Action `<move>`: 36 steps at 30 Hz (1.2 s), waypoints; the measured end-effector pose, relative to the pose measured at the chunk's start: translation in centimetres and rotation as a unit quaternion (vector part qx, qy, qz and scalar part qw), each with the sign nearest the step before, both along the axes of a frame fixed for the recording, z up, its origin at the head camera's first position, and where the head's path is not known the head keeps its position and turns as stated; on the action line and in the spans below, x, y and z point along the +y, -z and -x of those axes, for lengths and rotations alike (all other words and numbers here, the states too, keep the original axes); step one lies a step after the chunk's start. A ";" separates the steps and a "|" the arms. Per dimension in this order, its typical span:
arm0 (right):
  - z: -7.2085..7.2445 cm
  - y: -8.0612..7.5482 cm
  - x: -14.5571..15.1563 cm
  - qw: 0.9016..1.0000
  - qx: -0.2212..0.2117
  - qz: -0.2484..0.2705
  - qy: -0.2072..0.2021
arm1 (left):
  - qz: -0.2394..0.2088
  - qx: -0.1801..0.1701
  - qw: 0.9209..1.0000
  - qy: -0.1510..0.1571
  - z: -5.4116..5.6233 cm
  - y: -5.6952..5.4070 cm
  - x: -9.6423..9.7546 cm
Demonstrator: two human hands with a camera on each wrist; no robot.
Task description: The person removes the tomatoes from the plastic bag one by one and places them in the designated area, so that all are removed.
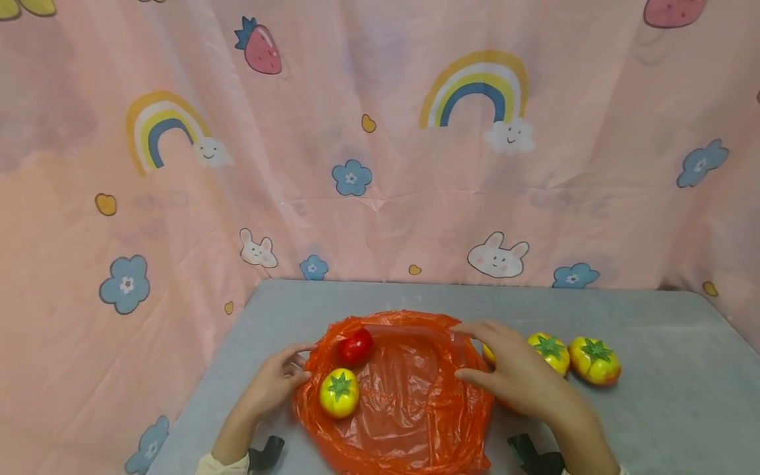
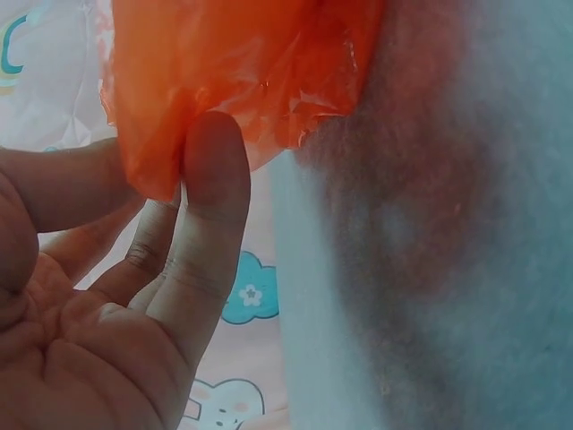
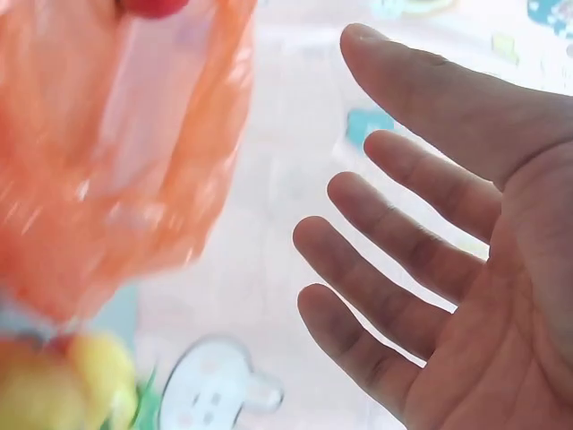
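Note:
An orange-red plastic bag [image 1: 410,396] lies with its mouth spread on the table. Inside it, at the left, are a shiny red fruit [image 1: 356,348] and a yellow tomato-like fruit [image 1: 340,393] with a green star-shaped top. My left hand [image 1: 268,384] is at the bag's left rim; the left wrist view shows thumb and finger pinching the bag's edge [image 2: 260,63]. Over the right rim is my right hand [image 1: 513,369]. In the right wrist view its fingers [image 3: 367,202] are spread and hold nothing, a gap away from the bag [image 3: 54,206].
To the right of the bag, a yellow fruit [image 1: 549,353] and another yellow fruit with a reddish side [image 1: 595,361] sit on the grey table [image 1: 671,402]. One more yellow fruit [image 1: 488,354] is mostly hidden behind my right hand. A pink patterned curtain [image 1: 392,224] hangs behind the table.

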State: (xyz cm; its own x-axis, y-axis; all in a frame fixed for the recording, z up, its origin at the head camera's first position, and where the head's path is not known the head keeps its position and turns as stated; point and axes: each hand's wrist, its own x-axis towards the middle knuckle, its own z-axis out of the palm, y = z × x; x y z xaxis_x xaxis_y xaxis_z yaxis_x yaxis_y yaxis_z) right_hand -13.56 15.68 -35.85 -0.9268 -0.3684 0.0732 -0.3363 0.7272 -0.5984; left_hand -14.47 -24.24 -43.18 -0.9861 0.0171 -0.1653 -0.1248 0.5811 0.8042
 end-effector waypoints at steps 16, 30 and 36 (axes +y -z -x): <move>1.8 0.3 -7.2 0.995 -0.027 -0.001 -0.100 | 0.001 0.003 1.000 0.005 0.1 -0.1 -0.1; 2.7 2.1 -11.4 0.985 -0.052 0.004 -0.164 | 0.008 -0.005 1.000 -0.013 -0.1 -0.2 0.1; 3.0 3.1 -12.6 0.982 -0.066 0.003 -0.177 | 0.007 0.001 1.000 -0.003 0.0 -0.1 0.2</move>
